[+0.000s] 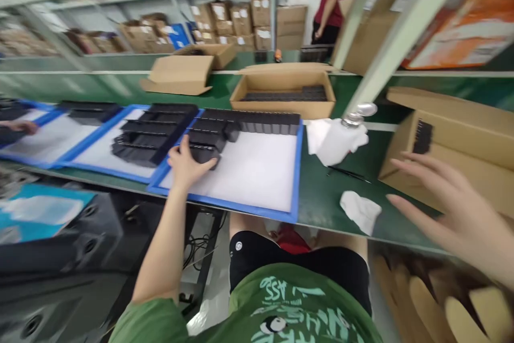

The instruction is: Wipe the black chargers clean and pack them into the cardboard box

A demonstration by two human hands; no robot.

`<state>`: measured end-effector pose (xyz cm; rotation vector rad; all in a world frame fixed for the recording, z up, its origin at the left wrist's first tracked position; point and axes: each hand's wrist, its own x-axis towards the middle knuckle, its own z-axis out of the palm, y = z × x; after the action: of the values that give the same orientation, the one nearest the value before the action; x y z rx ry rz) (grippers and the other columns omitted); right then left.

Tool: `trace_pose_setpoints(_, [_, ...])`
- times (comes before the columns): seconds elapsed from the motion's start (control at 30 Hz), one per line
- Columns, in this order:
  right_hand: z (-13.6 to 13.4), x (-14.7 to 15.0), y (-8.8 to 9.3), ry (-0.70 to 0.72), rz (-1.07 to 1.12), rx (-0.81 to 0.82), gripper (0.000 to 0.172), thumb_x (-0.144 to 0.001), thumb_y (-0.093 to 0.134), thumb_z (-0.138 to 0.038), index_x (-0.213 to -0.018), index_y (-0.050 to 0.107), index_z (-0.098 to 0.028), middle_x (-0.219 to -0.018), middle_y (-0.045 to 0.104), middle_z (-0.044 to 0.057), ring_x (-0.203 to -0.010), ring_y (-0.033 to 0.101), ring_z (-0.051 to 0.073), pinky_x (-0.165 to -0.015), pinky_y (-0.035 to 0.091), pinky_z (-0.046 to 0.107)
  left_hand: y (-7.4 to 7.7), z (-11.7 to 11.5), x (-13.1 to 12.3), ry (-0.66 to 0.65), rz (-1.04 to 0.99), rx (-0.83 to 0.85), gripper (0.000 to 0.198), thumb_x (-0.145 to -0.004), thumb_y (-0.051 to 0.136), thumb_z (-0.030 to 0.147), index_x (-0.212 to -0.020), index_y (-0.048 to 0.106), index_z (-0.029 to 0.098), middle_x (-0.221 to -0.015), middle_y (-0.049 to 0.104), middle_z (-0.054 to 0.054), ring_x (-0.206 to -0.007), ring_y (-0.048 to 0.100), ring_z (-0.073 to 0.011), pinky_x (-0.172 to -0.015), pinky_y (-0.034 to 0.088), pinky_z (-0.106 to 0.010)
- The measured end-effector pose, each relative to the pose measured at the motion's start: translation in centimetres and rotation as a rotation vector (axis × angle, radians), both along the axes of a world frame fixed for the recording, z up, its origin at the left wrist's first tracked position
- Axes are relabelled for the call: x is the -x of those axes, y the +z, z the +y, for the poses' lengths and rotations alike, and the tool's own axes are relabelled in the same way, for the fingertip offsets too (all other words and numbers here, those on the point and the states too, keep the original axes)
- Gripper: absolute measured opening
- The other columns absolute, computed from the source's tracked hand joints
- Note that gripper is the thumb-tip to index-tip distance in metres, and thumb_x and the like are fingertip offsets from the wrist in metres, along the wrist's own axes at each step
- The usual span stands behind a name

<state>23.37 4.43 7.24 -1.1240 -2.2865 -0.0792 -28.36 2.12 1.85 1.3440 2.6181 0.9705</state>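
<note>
My left hand (187,168) is at the left side of a blue-rimmed tray (295,193) with a white lining. Its thumb and fingers span a short row of black blocks (204,154), gripping it at the ends. Behind it, more rows of black blocks (269,121) line the tray's back and left side. My right hand (458,209) is in the air at the right, fingers apart and nothing in them. It is beside an open cardboard box (474,134), where a black ridged strip (423,136) stands against the inner left wall.
A metal-topped white bottle (337,139) stands among white cloths, with black tweezers (349,173) and a crumpled wipe (360,211) nearer me. Another tray (108,164) of black parts adjoins at left. Another person's hand (24,127) is farther left. A cardboard box (283,98) holds black strips.
</note>
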Motion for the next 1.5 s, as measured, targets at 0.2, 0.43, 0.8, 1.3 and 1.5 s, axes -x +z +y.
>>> trace_pose_setpoints(0.2, [-3.2, 1.3, -7.2, -0.083, -0.077, 0.245, 0.039, -0.097, 0.052, -0.043, -0.131, 0.059, -0.025, -0.127, 0.063, 0.012, -0.114, 0.062, 0.03, -0.092, 0.058, 0.048, 0.8, -0.4, 1.8, 0.076, -0.341, -0.27, 0.123, -0.041, 0.083, 0.047, -0.15, 0.034, 0.02, -0.139, 0.043, -0.009, -0.137, 0.036, -0.0398, -0.117, 0.024, -0.058])
trace_pose_setpoints(0.43, [-3.9, 1.8, -10.0, -0.204, -0.134, 0.132, 0.028, -0.094, 0.047, -0.016, -0.11, 0.071, -0.018, -0.12, 0.067, 0.012, -0.104, 0.06, 0.028, -0.091, 0.055, 0.046, 3.1, -1.6, -3.7, -0.106, -0.818, -0.717, 0.071, -0.045, 0.056, 0.046, -0.115, 0.062, 0.03, -0.092, 0.061, 0.002, -0.09, 0.055, -0.0212, -0.072, 0.049, -0.033])
trace_pose_setpoints(0.8, [-4.4, 3.7, -10.5, -0.399, 0.254, 0.034, 0.041, -0.091, 0.039, -0.007, -0.113, 0.073, -0.018, -0.112, 0.074, 0.009, -0.101, 0.066, 0.024, -0.085, 0.06, 0.042, 2.2, -2.0, -14.5, -0.416, -1.211, -0.79, 0.058, -0.057, 0.06, 0.056, -0.098, 0.076, 0.018, -0.083, 0.07, -0.005, -0.083, 0.06, -0.026, -0.074, 0.054, -0.042])
trace_pose_setpoints(1.3, [-7.6, 15.4, -10.6, 0.015, 0.071, 0.269, 0.035, -0.091, 0.046, -0.009, -0.118, 0.067, -0.001, -0.135, 0.06, 0.023, -0.109, 0.057, 0.03, -0.098, 0.054, 0.045, 0.1, -2.3, -14.2, -0.431, -1.218, -0.736, 0.058, -0.067, 0.051, 0.06, -0.101, 0.075, 0.02, -0.087, 0.068, -0.001, -0.094, 0.059, -0.0292, -0.072, 0.055, -0.046])
trace_pose_setpoints(1.5, [-6.9, 15.1, -10.3, -0.051, 0.038, 0.201, 0.043, -0.097, 0.043, -0.02, -0.133, 0.058, -0.003, -0.153, 0.043, 0.021, -0.148, 0.032, 0.035, -0.118, 0.038, 0.05, -0.2, -2.1, -14.0, -0.402, -1.2, -0.713, 0.065, -0.066, 0.049, 0.062, -0.105, 0.074, 0.016, -0.084, 0.067, -0.004, -0.09, 0.06, -0.0296, -0.072, 0.054, -0.047])
